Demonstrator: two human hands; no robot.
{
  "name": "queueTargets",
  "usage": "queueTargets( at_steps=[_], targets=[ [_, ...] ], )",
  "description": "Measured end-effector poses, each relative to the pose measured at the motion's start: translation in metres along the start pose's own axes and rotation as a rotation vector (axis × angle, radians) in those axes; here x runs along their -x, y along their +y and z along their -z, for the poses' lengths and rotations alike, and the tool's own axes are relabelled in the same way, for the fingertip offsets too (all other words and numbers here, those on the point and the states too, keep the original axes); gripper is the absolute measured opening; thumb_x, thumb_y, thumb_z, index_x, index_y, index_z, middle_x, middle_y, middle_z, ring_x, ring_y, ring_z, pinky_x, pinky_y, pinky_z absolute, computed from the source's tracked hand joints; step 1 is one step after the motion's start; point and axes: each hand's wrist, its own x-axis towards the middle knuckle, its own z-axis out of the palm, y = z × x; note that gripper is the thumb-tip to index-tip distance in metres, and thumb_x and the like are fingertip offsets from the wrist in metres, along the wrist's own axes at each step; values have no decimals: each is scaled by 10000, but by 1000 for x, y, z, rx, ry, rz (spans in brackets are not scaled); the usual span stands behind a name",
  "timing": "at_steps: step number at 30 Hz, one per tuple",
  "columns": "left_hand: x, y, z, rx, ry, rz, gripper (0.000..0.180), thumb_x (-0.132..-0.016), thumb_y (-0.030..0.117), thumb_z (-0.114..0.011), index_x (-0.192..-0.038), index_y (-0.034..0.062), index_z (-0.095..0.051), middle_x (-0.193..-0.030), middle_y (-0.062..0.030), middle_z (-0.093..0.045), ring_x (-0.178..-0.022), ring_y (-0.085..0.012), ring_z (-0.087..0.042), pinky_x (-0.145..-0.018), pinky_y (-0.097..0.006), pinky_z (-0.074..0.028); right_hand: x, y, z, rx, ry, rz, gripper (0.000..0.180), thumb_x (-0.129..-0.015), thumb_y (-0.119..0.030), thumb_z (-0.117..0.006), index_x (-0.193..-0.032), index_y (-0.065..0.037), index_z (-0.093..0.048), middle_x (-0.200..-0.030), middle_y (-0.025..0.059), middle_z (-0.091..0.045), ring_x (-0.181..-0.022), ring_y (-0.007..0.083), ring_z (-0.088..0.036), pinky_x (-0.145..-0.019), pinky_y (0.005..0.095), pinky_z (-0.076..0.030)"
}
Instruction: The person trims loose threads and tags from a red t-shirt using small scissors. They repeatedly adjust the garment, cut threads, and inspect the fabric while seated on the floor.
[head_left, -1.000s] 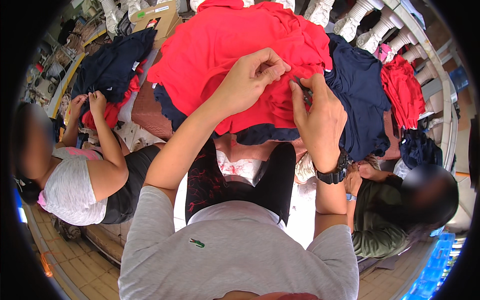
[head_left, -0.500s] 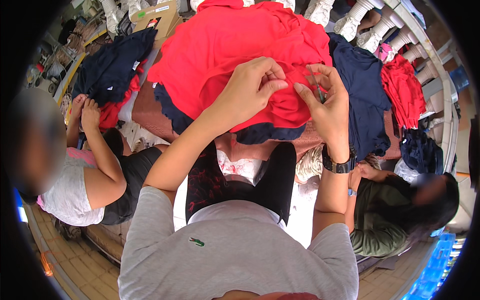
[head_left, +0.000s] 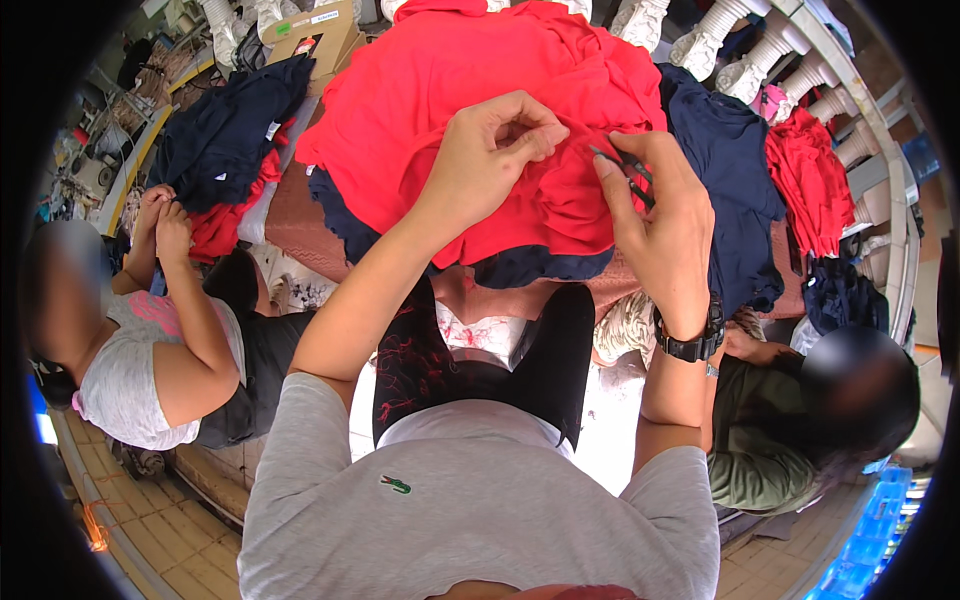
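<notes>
Our left fingers are pinched together above the red cloth, can't tell if there's a thread in there, and our right fingers are gripping small dark snips, 2 blades apart. The red cloth's heaped on the tabletop right in front of us, navy garments alongside. Red thread scraps on our dark trousers suggest some cutting's done, but no telling which pieces are finished or how many are left.

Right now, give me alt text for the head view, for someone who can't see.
Over a heap of red cloth, the wearer's left hand is held in a pinch while the right hand holds small dark snips. Navy cloth lies to the right; co-workers in grey and dark green flank them.
</notes>
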Motion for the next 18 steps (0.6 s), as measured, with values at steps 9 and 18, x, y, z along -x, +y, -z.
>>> queueTargets(
  at_steps=[9,18],
  targets=[
    [-2,7,-3,131,15,-15,114,-986,110,-622,-1038,23,-675,-1071,-68,-720,-916,-97,-648,-855,-258,-536,-5,0,-11,147,-48,77,62,-906,-155,-646,-909,-97,-625,-827,74,-615,-614,328,-629,-502,399,-470],
    [1,9,8,181,-7,9,116,-971,71,-628,-1069,15,-656,-1013,-54,-706,-919,-110,-645,-859,-272,-529,-10,15,-14,-79,83,-6,138,-891,-166,-691,-979,-68,-648,-852,102,-661,-603,286,-629,-540,358,-470]
  ],
)
